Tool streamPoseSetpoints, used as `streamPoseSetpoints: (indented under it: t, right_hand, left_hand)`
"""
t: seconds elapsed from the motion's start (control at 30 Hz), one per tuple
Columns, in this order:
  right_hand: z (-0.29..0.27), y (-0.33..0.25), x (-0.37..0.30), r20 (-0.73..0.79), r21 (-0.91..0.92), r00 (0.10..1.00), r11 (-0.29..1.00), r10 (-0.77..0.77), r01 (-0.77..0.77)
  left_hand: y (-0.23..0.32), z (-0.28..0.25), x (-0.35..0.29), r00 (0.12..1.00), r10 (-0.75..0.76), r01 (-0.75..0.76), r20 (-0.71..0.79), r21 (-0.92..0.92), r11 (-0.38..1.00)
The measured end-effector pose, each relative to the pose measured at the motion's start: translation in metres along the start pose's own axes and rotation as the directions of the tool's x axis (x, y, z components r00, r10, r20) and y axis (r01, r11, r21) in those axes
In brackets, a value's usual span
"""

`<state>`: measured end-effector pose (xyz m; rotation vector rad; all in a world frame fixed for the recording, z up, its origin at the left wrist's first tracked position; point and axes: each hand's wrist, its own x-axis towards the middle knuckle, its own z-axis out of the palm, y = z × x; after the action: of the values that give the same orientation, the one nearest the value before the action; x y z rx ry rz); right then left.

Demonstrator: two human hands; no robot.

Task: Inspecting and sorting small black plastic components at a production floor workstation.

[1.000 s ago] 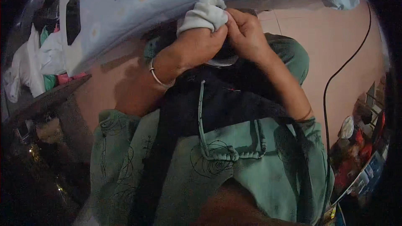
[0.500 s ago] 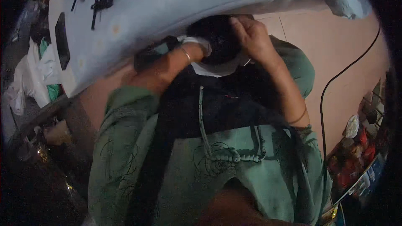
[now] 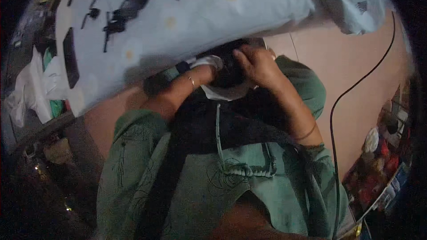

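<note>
Between my hands, below the edge of the table, is a dark, open-looking thing (image 3: 232, 72), too dim to name. A white rim or lining (image 3: 226, 93) curves along its near side. My left hand (image 3: 205, 74), with a thin bracelet at the wrist, reaches into its left side beside some white material (image 3: 212, 61); its fingers are hidden. At the right side, my right hand (image 3: 261, 66) is closed, thumb and forefinger pinched together at the dark thing's edge. What the pinch holds is too dark to see.
A table with a pale flowered cover (image 3: 200, 13) stands in front, small black pieces (image 3: 126, 15) scattered at its far left. White plastic bags (image 3: 33, 89) hang at left. A black cable (image 3: 351, 89) crosses the tiled floor (image 3: 311, 53) at right, near red items (image 3: 378, 164).
The view has tilted, so the table edge sits lower and more of its top shows. Both hands stay at the dark thing, the right one slightly lower and further left in the picture.
</note>
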<state>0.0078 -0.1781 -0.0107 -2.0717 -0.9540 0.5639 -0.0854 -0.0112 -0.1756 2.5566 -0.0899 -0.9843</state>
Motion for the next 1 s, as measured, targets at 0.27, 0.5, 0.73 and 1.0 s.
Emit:
streamPoseSetpoints:
  t: [0.27,0.5,0.73,1.0]
  right_hand:
    - [-0.006,-0.017,-0.002,-0.011,0.195,0.968,0.949,-0.249,0.246]
    - [-0.015,-0.083,-0.019,-0.288,0.236,0.886,0.87,-0.363,0.434]
    - [-0.016,-0.139,-0.044,-0.085,-0.355,0.617,0.602,-0.783,0.715]
    - [-0.006,-0.131,-0.047,-0.235,-0.286,0.626,0.668,-0.744,0.687]
  left_hand:
    - [0.078,-0.11,-0.129,0.784,-0.202,-0.496,-0.587,-0.788,0.366]
    - [0.114,-0.137,-0.194,0.564,-0.248,-0.775,-0.787,-0.609,0.168]
    - [0.115,-0.129,-0.214,0.366,-0.304,-0.808,-0.88,-0.462,0.366]
    - [0.108,-0.118,-0.228,0.379,-0.162,-0.642,-0.911,-0.385,0.663]
